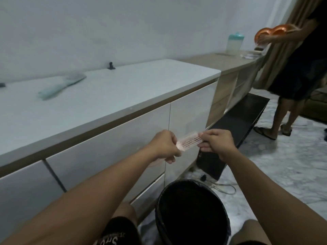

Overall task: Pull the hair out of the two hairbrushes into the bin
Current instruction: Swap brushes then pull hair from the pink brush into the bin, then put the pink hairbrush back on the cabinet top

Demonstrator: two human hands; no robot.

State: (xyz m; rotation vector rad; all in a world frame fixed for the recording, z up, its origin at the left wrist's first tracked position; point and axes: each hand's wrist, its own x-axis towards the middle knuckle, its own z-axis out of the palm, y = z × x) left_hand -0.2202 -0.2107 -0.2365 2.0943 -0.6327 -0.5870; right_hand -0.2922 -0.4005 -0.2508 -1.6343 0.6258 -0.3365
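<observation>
A pink hairbrush (189,142) is held level in front of the white cabinet, bristles facing me. My left hand (165,147) is closed around its handle end. My right hand (218,141) pinches at the bristles on the brush's far end; any hair there is too fine to see. Below my hands, between my knees, stands a black bin (192,212) lined with a dark bag, its inside dark. A second, pale teal hairbrush (62,86) lies blurred on the white countertop at the left.
The white countertop (123,89) runs along the wall with drawers beneath. A small black object (111,65) sits at its back edge. Another person (299,68) stands at the right holding orange plates beside a wooden shelf with a plastic jug (234,43). Cables lie on the marble floor.
</observation>
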